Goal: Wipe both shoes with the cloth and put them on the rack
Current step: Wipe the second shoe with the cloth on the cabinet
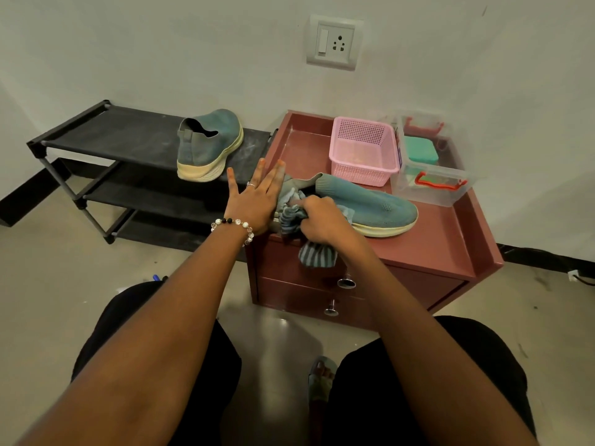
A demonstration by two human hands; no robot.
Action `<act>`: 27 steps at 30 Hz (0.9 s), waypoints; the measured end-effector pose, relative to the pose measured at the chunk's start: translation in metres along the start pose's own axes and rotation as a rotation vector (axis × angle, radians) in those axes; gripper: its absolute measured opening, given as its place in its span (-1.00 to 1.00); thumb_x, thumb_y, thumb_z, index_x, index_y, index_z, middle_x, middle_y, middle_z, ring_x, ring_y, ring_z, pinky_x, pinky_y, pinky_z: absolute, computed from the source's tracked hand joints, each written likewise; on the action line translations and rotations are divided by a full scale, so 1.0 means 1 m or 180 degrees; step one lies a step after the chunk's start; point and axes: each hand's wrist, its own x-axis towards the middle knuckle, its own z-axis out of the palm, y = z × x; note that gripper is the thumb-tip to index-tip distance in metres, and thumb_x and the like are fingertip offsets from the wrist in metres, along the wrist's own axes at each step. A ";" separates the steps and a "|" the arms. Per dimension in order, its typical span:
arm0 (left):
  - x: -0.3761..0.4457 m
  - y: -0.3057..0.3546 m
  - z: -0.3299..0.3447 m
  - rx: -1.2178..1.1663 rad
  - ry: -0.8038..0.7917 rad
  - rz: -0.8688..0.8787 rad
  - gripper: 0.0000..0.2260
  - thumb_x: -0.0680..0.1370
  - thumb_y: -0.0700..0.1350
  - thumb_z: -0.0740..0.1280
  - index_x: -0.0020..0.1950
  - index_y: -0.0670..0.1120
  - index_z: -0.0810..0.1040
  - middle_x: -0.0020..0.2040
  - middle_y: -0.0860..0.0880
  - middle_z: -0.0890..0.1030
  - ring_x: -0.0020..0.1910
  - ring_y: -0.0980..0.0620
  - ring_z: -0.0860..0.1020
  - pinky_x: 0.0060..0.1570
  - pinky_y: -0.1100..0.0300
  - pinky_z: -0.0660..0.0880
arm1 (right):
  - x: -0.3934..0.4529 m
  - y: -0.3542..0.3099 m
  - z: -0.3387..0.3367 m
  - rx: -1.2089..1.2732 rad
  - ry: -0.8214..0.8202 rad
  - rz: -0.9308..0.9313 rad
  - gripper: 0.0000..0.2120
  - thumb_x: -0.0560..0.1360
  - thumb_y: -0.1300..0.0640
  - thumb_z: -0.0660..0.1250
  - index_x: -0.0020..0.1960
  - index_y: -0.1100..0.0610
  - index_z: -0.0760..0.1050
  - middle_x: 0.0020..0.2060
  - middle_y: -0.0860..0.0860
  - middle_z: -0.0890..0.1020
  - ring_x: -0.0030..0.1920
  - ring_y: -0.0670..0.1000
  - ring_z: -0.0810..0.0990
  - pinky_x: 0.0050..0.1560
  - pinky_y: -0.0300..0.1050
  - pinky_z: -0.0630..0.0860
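Head view, mid-frame: your right hand [322, 220] was closed around the bunched striped cloth [291, 217], pressing it against the heel end of the second shoe [367, 204], with a tail of cloth hanging over the front edge of the red cabinet [450, 239]. Your left hand [254, 197] lay flat and open, fingers spread and holding nothing, its fingertips up against the shoe's heel collar as if to brace it.

That shoe sat on the cabinet top at centre frame, its long axis running from the heel by your hands out to the toe at right, pointing away from the rack [96, 136]. The first shoe [209, 146] already stood on the rack's top shelf, left of centre, heel toward you.

By the look of it, one shoe was done and this one was mid-wipe. The rack lay to the left of the cabinet, so your left hand was the nearer one for the carry, and the heel was the end closest to both hands. A pink basket [363, 149] and a clear box [431, 169] stood just behind the shoe, toward the upper right.
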 end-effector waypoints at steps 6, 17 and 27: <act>0.000 0.000 -0.002 0.0034 -0.0084 0.0016 0.19 0.27 0.38 0.38 0.53 -0.07 -0.35 0.57 0.05 -0.22 0.52 -0.05 -0.29 0.28 -0.46 -0.23 | -0.002 0.014 -0.005 -0.0763 0.0264 0.0622 -0.74 0.51 0.25 0.18 0.17 0.20 0.45 0.11 0.16 0.57 0.22 0.19 0.45 0.41 0.23 0.16; -0.001 -0.002 -0.001 0.0028 -0.0031 0.0033 0.08 0.39 0.28 0.36 0.53 -0.08 -0.36 0.57 0.05 -0.21 0.53 -0.06 -0.27 0.30 -0.49 -0.20 | -0.001 0.014 -0.003 -0.0517 0.0057 0.0337 -0.61 0.44 0.29 0.20 0.24 0.13 0.49 0.14 0.17 0.58 0.21 0.23 0.48 0.32 0.14 0.33; 0.000 0.000 0.002 0.0130 0.0112 0.0008 -0.18 0.57 -0.10 0.25 0.53 -0.08 -0.35 0.57 0.04 -0.21 0.53 -0.07 -0.26 0.30 -0.50 -0.11 | -0.002 -0.013 0.008 -0.0506 0.0023 -0.0058 -0.73 0.48 0.29 0.20 0.16 0.30 0.45 0.15 0.27 0.53 0.18 0.26 0.48 0.12 0.02 0.42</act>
